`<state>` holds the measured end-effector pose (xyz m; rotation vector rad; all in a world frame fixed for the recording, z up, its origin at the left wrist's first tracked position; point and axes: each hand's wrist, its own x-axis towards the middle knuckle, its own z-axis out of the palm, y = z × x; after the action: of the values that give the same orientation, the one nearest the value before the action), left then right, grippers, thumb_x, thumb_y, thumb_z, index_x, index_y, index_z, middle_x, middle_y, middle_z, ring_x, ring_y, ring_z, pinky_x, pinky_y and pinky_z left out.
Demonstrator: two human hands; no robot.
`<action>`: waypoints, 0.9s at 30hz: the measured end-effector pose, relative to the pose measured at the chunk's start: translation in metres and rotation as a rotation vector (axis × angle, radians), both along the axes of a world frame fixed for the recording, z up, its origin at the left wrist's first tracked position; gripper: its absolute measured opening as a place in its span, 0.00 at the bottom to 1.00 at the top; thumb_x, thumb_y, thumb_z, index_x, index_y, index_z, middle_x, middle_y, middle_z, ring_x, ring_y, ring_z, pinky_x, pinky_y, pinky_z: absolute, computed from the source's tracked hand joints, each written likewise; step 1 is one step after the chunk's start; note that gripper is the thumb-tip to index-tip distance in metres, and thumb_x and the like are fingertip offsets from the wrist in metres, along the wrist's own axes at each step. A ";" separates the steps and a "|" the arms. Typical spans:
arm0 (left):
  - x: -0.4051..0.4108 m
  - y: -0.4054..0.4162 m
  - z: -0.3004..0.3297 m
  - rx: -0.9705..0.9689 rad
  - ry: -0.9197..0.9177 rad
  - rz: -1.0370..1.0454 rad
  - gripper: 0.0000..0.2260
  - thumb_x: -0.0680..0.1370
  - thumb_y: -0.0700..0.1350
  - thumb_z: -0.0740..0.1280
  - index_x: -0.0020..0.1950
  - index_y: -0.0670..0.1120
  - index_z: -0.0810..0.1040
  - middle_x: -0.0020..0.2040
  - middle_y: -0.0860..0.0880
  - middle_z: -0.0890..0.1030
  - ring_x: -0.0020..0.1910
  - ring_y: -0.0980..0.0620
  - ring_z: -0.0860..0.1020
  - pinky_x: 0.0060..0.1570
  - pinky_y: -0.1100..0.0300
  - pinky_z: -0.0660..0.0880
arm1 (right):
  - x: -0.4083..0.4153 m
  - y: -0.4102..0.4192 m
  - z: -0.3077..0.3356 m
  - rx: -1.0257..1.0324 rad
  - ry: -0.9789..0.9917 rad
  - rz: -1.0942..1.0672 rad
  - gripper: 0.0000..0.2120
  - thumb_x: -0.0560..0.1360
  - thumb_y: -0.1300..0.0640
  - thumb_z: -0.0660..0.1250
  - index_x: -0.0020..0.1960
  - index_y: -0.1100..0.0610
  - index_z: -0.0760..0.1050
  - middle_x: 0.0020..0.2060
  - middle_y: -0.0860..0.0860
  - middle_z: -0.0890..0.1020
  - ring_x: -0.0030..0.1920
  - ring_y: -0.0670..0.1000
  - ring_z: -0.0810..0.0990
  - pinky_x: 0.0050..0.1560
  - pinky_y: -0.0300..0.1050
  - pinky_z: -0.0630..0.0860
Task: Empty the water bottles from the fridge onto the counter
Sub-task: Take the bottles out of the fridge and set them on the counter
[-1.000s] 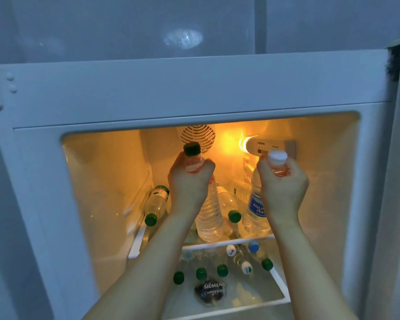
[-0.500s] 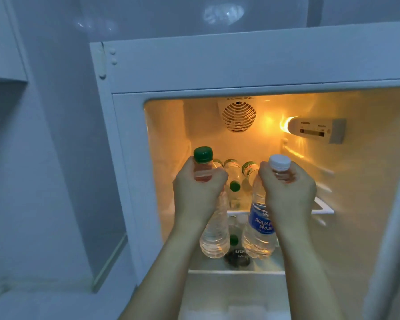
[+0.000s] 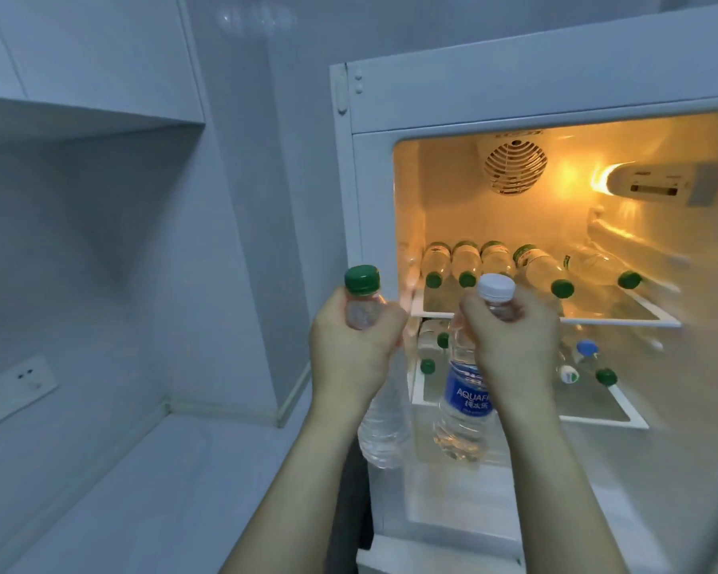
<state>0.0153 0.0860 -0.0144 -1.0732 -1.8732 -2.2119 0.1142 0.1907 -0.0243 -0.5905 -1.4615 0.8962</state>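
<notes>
At eight o'clock from my hands lies the table [image 3: 150,470]; left hand [image 3: 351,350] grips green-cap bottle [image 3: 384,428], right hand [image 3: 510,341] grips white-cap bottle [image 3: 463,412], both hanging upright.

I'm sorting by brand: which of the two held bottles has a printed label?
The white-capped bottle in the right hand: it wears a blue label. The green-capped bottle in the left hand looks bare.

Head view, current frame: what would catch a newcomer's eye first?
The lit fridge interior glows orange at right against a dim blue-grey room. In front of it, the left hand grips a green-capped bottle by its neck and the right hand a white-capped bottle with a blue label. Behind, green-capped bottles lie in a row on the upper shelf.
</notes>
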 end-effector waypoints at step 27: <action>0.046 -0.359 -0.083 -0.036 -0.166 0.893 0.04 0.75 0.42 0.72 0.43 0.45 0.78 0.34 0.54 0.79 0.35 0.57 0.77 0.39 0.64 0.74 | -0.068 -0.312 -0.071 -0.124 -0.244 0.999 0.16 0.66 0.48 0.67 0.36 0.63 0.74 0.32 0.60 0.79 0.32 0.50 0.73 0.36 0.50 0.73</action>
<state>0.0617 -0.2731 -0.0973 0.0178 -1.9034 -1.7429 0.0463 -0.1212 -0.0951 -0.0046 -1.9570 1.7336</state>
